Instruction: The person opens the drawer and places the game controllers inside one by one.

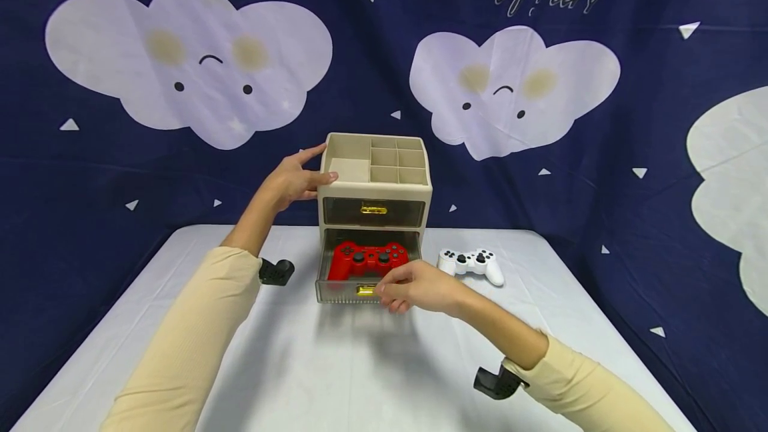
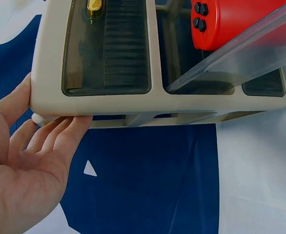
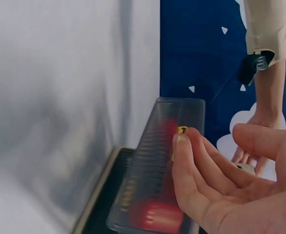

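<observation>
Where the left hand rests: on the upper left side of a cream desktop drawer organizer, thumb over the top rim, the other fingers spread along the side, gripping that corner.
Right hand: fingertips bent round the gold handle of the middle drawer; the right wrist view shows the thumb held away from the fingers.
Middle drawer: clear smoky plastic, pulled out toward the person.
Red game controller: inside that drawer, buttons and two thumbsticks facing up.
Upper drawer: pushed in, directly above the open one.
Bottom panel: dark, below the open drawer, seen from the left wrist.
Organizer top: one wide compartment on the left, six small ones on the right.
White game controller: on the white tablecloth, just right of the organizer.
Backdrop: navy fabric with small white triangles and pale clouds, their faces upside down.
Sleeves: cream, a black device at each wrist.
</observation>
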Motion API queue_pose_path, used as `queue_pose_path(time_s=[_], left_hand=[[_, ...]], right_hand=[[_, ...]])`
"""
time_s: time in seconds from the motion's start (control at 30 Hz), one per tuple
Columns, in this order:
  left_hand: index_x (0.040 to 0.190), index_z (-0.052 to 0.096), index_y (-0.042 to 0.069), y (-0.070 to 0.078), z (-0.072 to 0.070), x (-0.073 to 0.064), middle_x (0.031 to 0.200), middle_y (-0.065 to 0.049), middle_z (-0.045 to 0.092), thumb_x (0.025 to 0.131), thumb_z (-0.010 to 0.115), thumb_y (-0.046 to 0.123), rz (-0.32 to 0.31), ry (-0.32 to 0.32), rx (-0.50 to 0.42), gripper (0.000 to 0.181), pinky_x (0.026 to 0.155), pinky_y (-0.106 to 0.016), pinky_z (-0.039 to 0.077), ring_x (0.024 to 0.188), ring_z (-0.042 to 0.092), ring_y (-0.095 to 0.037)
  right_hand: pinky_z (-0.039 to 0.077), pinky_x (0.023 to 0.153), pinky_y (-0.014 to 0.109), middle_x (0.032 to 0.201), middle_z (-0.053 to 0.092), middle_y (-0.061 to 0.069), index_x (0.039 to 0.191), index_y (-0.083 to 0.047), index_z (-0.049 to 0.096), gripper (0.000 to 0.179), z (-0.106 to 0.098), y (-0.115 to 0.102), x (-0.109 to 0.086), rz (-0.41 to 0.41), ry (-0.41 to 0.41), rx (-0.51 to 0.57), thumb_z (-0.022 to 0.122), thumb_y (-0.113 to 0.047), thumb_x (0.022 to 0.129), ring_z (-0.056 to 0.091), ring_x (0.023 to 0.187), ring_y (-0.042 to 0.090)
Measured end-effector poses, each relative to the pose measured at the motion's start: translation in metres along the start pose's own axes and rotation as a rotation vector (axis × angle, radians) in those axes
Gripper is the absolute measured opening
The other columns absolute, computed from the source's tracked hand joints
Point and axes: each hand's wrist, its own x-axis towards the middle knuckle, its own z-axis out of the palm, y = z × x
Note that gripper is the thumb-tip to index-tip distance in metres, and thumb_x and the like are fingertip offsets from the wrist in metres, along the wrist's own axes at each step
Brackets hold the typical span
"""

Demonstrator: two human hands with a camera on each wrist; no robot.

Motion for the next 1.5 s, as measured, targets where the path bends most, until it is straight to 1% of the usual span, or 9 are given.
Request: queue_pose_path(time_s=[0.17, 0.33, 0.57, 0.7, 0.87, 1.0, 1.1, 1.3, 1.5], left_hand=[[0.163, 0.021, 0.034, 0.000, 0.000, 0.001, 0.163, -0.016, 0.033, 0.097, 0.071, 0.018, -0.002, -0.001, -0.002, 0.084, 0.110, -0.046, 0.048, 0.133, 0.056, -0.034], [0.164, 0.020, 0.032, 0.000, 0.000, 0.001, 0.162, -0.018, 0.035, 0.097, 0.071, 0.018, -0.006, 0.000, 0.003, 0.085, 0.112, -0.047, 0.047, 0.135, 0.055, -0.035], [0.164, 0.020, 0.031, -0.001, 0.000, -0.001, 0.162, -0.018, 0.035, 0.098, 0.070, 0.016, -0.010, -0.002, -0.008, 0.084, 0.111, -0.047, 0.048, 0.135, 0.055, -0.035], [0.164, 0.020, 0.031, -0.001, 0.000, -0.002, 0.161, -0.018, 0.037, 0.098, 0.070, 0.016, -0.008, -0.007, -0.010, 0.084, 0.110, -0.047, 0.048, 0.134, 0.055, -0.035], [0.164, 0.019, 0.032, -0.001, 0.001, -0.002, 0.161, -0.018, 0.036, 0.098, 0.069, 0.017, -0.004, -0.009, -0.006, 0.084, 0.110, -0.046, 0.048, 0.135, 0.055, -0.035], [0.164, 0.020, 0.032, -0.001, 0.001, -0.002, 0.160, -0.019, 0.037, 0.098, 0.070, 0.017, -0.003, -0.009, -0.004, 0.084, 0.110, -0.046, 0.048, 0.134, 0.055, -0.035], [0.164, 0.020, 0.032, 0.000, 0.001, -0.003, 0.161, -0.018, 0.036, 0.098, 0.070, 0.017, -0.002, -0.005, 0.000, 0.084, 0.110, -0.046, 0.048, 0.134, 0.056, -0.036], [0.163, 0.020, 0.033, 0.001, 0.001, -0.002, 0.165, -0.016, 0.029, 0.098, 0.070, 0.018, -0.005, -0.005, -0.002, 0.084, 0.110, -0.046, 0.048, 0.133, 0.056, -0.035], [0.163, 0.020, 0.032, 0.001, 0.001, 0.000, 0.162, -0.017, 0.034, 0.098, 0.070, 0.018, -0.008, 0.000, -0.004, 0.084, 0.110, -0.046, 0.048, 0.134, 0.056, -0.035]], right_hand=[[0.062, 0.081, 0.032, 0.100, 0.075, 0.016, 0.108, 0.003, 0.074, 0.025, 0.006, 0.009, 0.000, 0.048, -0.064, 0.031, 0.062, -0.018, 0.099, 0.071, 0.083, 0.020], [0.062, 0.084, 0.035, 0.101, 0.075, 0.015, 0.111, 0.007, 0.071, 0.030, 0.012, 0.019, 0.001, 0.057, -0.078, 0.104, 0.062, -0.020, 0.101, 0.071, 0.086, 0.018], [0.061, 0.091, 0.042, 0.103, 0.075, 0.020, 0.116, 0.016, 0.066, 0.037, 0.019, 0.028, 0.003, 0.059, -0.051, 0.254, 0.056, -0.017, 0.103, 0.073, 0.088, 0.017], [0.061, 0.090, 0.041, 0.100, 0.075, 0.018, 0.114, 0.018, 0.066, 0.038, 0.023, 0.029, 0.004, 0.064, -0.018, 0.319, 0.055, -0.017, 0.104, 0.072, 0.085, 0.015], [0.062, 0.088, 0.037, 0.098, 0.074, 0.014, 0.113, 0.017, 0.066, 0.039, 0.026, 0.031, 0.006, 0.078, 0.010, 0.370, 0.054, -0.019, 0.105, 0.071, 0.081, 0.013], [0.061, 0.089, 0.038, 0.093, 0.074, 0.008, 0.114, 0.017, 0.066, 0.038, 0.027, 0.032, 0.007, 0.075, 0.017, 0.407, 0.052, -0.018, 0.105, 0.071, 0.081, 0.012], [0.062, 0.087, 0.035, 0.089, 0.074, 0.005, 0.112, 0.016, 0.067, 0.037, 0.027, 0.032, 0.008, 0.075, 0.028, 0.420, 0.051, -0.017, 0.106, 0.071, 0.081, 0.012], [0.062, 0.083, 0.032, 0.086, 0.074, 0.005, 0.111, 0.016, 0.068, 0.036, 0.026, 0.030, 0.009, 0.074, 0.053, 0.421, 0.050, -0.015, 0.105, 0.072, 0.080, 0.014], [0.062, 0.081, 0.030, 0.085, 0.074, 0.004, 0.113, 0.017, 0.066, 0.038, 0.023, 0.029, 0.012, 0.077, 0.071, 0.426, 0.050, -0.017, 0.105, 0.072, 0.079, 0.013]])
